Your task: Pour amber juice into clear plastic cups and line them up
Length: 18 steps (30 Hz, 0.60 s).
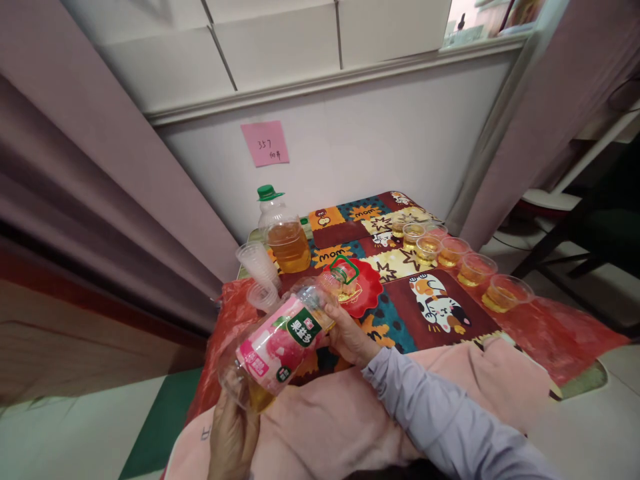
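Observation:
A large clear juice bottle [280,340] with a pink label lies tilted between my hands, its neck toward the upper right. My left hand [234,420] grips the base from below. Near the shoulder, my right hand [347,333] is closed around the bottle. A green carry ring sits at the neck. Some yellow juice shows inside. Under the neck is a red scalloped plate [370,287] on the table. Just beyond the bottle stand stacked clear plastic cups [257,263], and behind them a second bottle [287,243] of amber juice with a green cap.
Several clear cups of yellow liquid [477,269] line the table's right side. A patterned tablecloth [400,333] and red plastic sheet [565,333] cover the table. A pink cloth [325,427] lies along the near edge. A curtain [125,167] hangs at left; a white wall [375,147] stands behind.

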{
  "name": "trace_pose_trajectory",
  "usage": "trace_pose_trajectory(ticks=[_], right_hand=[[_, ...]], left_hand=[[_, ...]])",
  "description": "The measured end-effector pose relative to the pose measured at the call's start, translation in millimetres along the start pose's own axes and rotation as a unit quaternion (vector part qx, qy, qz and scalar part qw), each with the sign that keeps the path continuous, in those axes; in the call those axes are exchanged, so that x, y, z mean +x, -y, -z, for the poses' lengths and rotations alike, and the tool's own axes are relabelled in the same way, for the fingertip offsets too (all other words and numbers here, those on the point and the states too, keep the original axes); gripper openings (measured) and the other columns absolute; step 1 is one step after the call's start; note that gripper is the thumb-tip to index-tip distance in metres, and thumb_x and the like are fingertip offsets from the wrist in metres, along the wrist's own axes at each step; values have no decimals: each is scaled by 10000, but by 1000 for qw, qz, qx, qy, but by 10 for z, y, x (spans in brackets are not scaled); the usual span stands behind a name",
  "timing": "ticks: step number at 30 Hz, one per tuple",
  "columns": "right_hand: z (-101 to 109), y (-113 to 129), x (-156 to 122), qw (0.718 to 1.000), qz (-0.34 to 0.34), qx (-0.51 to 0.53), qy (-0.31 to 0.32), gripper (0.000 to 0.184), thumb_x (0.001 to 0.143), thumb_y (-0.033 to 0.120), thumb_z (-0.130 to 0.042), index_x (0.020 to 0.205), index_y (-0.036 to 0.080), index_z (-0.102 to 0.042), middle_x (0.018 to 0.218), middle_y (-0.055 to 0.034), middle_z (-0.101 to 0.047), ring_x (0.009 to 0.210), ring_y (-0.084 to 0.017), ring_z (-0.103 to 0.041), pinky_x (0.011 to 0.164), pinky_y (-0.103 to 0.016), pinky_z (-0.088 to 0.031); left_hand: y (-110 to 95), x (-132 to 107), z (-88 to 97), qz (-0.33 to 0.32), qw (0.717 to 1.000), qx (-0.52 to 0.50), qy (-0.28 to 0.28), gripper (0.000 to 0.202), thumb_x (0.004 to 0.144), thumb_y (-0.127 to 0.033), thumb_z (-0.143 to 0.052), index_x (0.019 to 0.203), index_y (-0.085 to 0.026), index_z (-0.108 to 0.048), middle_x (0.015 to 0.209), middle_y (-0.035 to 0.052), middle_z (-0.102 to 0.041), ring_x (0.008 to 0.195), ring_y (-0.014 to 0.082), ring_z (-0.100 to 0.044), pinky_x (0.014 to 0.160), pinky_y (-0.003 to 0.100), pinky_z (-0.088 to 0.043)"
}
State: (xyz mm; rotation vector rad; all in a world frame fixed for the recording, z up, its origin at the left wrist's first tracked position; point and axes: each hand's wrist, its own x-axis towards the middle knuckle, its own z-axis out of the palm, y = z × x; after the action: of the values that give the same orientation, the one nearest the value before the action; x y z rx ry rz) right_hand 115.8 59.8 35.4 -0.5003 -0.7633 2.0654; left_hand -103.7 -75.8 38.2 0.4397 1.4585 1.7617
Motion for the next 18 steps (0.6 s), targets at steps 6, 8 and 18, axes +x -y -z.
trace_pose_trajectory(ticks=[6,8,18], right_hand=[[2,0,3,1000,0,-1,4,780,922,681,-830,1582,352,-576,1272,-49,-806,837,-203,-771,681,-356,-702],[2,-2,6,1000,1,0,6,798,914,690,-837,1588,355,-572,1248,-41,-808,805,-191,-761,676,-351,-701],[-6,8,3,1000,-1,-1,7,749,931,684,-825,1561,356,-587,1275,-46,-806,876,-215,-780,679,-351,-709]], left_hand=[[12,1,-12,5,1000,-19,-7,657,752,-633,-997,1312,-333,-829,1465,33,-798,1575,349,-595,1226,409,-576],[6,-7,-21,5,1000,-20,-1,663,756,-627,-996,1327,-337,-825,1463,34,-800,1580,348,-590,1230,409,-573],[13,-7,-3,2,1000,-21,-5,576,777,-580,-989,1274,-329,-837,1449,34,-804,1621,369,-541,1252,409,-544]])
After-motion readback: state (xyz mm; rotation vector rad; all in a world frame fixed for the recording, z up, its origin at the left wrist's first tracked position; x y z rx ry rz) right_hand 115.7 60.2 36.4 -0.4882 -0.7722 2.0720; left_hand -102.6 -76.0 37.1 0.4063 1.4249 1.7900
